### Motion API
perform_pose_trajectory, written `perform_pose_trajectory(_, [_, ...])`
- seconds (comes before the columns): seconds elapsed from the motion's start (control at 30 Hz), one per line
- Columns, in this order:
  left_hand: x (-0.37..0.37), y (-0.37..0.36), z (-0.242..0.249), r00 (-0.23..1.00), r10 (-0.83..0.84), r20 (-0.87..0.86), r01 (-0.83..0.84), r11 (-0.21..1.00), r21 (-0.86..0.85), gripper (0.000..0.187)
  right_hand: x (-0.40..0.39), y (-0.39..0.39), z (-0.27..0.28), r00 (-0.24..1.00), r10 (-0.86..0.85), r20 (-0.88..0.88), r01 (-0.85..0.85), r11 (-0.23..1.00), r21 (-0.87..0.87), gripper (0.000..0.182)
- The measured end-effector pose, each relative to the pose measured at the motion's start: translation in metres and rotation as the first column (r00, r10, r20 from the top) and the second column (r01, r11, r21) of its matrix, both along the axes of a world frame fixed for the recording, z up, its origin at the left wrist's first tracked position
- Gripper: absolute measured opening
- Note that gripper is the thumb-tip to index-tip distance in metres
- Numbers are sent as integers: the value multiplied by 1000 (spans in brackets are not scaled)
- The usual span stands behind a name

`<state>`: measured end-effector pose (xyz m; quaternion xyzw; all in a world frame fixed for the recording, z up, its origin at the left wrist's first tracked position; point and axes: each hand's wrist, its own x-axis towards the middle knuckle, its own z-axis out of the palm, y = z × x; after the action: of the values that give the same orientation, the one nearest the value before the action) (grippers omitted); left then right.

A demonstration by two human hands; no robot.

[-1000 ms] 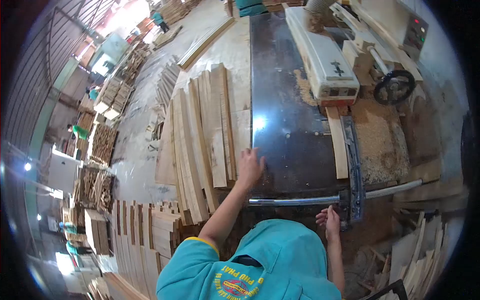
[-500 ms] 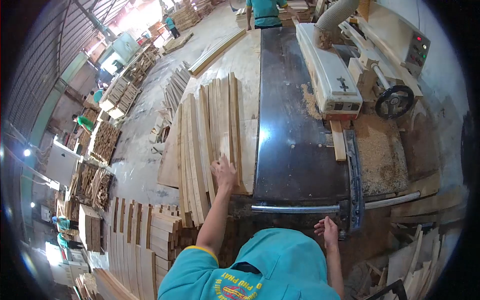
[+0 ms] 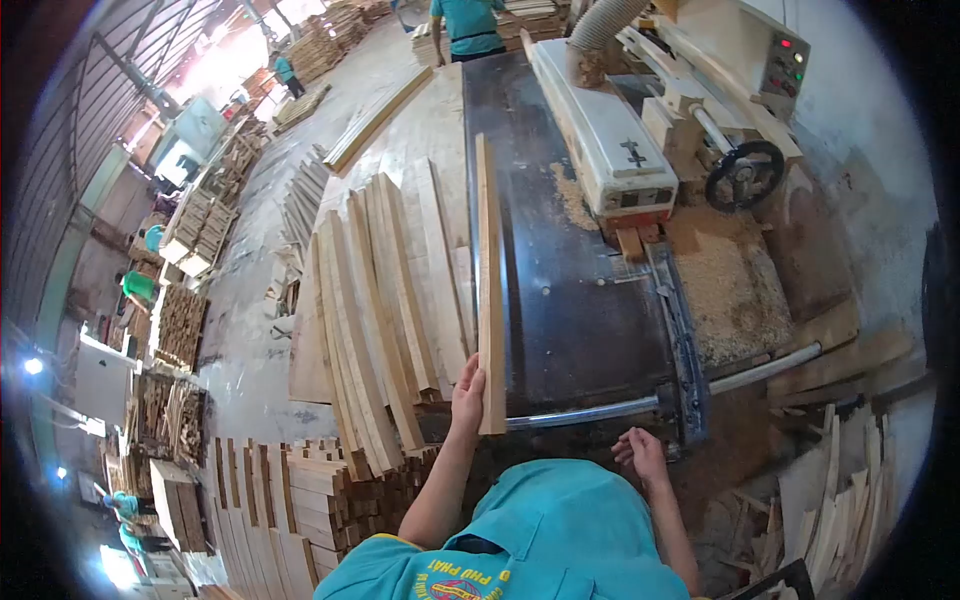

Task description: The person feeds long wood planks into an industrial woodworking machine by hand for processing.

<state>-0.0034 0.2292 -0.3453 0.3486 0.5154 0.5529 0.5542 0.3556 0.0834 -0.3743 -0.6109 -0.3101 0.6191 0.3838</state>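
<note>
My left hand [image 3: 468,397] grips a long wooden strip [image 3: 488,290] near its close end. That strip is lifted at the border between the pale wooden board [image 3: 450,110] and the dark metal machine table [image 3: 560,330]. Several more wooden strips [image 3: 378,300] lie fanned out to the left of this hand. My right hand [image 3: 642,455] hovers near the close end of the metal guide [image 3: 680,350], its fingers loosely curled with nothing visible in them. Another wooden piece [image 3: 630,243] sticks out from under the white machine housing [image 3: 605,130].
A black handwheel [image 3: 745,175] and a control panel [image 3: 785,68] are at the machine's right. A metal bar [image 3: 590,411] crosses the table's near edge. Stacked lumber [image 3: 300,500] stands at lower left, offcuts [image 3: 840,510] at lower right. A co-worker [image 3: 468,28] stands beyond the table.
My left hand has taken a strip from the group and moved it right, to the machine table's edge. The piece under the housing has gone further in. My right hand's fingers have curled slightly.
</note>
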Motion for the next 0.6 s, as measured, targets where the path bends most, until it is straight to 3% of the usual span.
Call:
perform_pose_trajectory(0.03, [10, -2, 8, 1000, -13, 6, 13, 1000, -7, 38, -1, 1, 2, 1000, -13, 6, 13, 1000, -7, 39])
perform_pose_trajectory(0.07, [22, -5, 16, 953, -122, 276, 167, 975, -145, 43, -3, 3, 4, 1000, 9, -1, -9, 1000, 8, 38])
perform_pose_trajectory(0.1, [37, -5, 26, 826, -174, 537, 342, 910, -232, 49, -3, 4, 6, 999, 32, -8, -32, 999, 25, 38])
perform_pose_trajectory(0.13, [58, -2, 26, 761, -103, 641, 321, 918, -233, 60, -4, 6, 10, 998, 40, -47, -38, 998, 53, 35])
perform_pose_trajectory(0.3, [88, -1, 28, 776, -268, 571, 430, 887, -168, 59, -14, 18, 32, 995, 91, -36, -88, 993, 83, 29])
perform_pose_trajectory(0.37, [95, 3, 15, 823, -318, 471, 471, 845, -254, 60, -19, 22, 35, 985, 164, -45, -152, 967, 207, 27])
perform_pose_trajectory(0.4, [101, 0, 19, 825, -290, 485, 451, 855, -255, 46, -20, 23, 37, 979, 197, -57, -181, 961, 209, 25])
perform_pose_trajectory(0.53, [114, -10, -14, 795, -366, 484, 514, 831, -215, 37, -32, 19, 49, 980, 110, -165, -79, 980, 183, 38])
perform_pose_trajectory(0.6, [132, -20, -3, 807, -377, 454, 517, 822, -237, 38, -31, 12, 48, 981, 67, -180, -33, 983, 182, 41])
